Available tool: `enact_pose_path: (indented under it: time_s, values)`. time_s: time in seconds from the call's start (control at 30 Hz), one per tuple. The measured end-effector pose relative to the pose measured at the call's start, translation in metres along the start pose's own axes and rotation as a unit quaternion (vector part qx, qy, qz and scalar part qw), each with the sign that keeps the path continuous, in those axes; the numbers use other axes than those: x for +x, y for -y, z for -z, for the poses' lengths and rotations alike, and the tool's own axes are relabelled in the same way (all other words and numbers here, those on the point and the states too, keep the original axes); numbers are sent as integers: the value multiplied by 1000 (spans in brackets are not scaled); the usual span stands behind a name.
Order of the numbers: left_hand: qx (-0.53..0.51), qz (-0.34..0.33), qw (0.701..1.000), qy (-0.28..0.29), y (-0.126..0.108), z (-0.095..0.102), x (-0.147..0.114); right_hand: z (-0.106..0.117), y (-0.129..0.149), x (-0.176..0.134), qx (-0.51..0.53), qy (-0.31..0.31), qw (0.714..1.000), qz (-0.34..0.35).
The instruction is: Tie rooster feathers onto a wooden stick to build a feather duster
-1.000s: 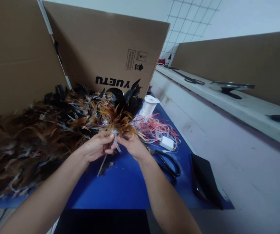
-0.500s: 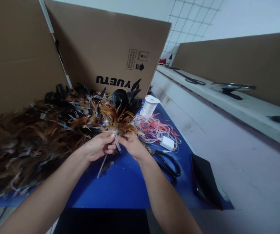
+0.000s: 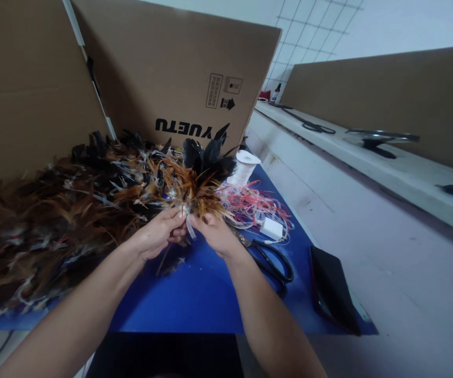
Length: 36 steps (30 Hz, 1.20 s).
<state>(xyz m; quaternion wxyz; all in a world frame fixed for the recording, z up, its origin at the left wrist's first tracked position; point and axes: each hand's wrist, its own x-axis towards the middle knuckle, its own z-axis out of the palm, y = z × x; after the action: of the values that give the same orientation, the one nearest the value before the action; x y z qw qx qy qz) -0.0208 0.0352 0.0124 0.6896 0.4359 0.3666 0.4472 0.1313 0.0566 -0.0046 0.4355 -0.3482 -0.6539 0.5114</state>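
Note:
A bunch of orange-brown and black feathers [image 3: 200, 184] is held between my two hands, its tips pointing up and away from me. My left hand [image 3: 167, 226] pinches the pale bound base of the bunch from the left. From the right, my right hand [image 3: 212, 231] closes thumb and fingers at the same spot. A short white ribbon [image 3: 190, 229] hangs down from the base between the hands. To the left lies a large heap of similar feathers [image 3: 53, 226]; its edge runs behind my left hand.
Black-handled scissors [image 3: 275, 262] lie right of my right hand, near a black phone [image 3: 334, 289]. Behind are a white spool [image 3: 244, 165], tangled red and white strands [image 3: 257, 205] and a white adapter [image 3: 271, 229]. Cardboard [image 3: 163, 68] stands at the back of the blue table [image 3: 195, 304].
Both hands keep their grip on the feather bunch, which has tilted slightly to the right. The thin strip seen hanging below my left hand now shows less. The view has shifted a little.

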Motion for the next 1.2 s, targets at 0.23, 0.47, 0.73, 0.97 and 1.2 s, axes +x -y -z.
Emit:
enact_pose_path:
  time_s: [0.23, 0.47, 0.73, 0.97, 1.2]
  values:
    - [-35, -68, 996, -51, -22, 16, -3, 8, -8, 4, -87, -38, 995, 20]
    - [-42, -119, 986, -106, -34, 29, -3, -16, -26, 5, -416, 12, 908, 54]
    - [-45, -95, 989, -101, -29, 28, 0, 0, -15, 7, -399, 15, 914, 65]
    - [-31, -67, 994, -79, -23, 23, 2, 48, -2, -2, -425, 20, 904, 48]
    - [-9, -57, 996, -72, -16, 24, 5, 22, -6, -3, -513, 51, 856, 29]
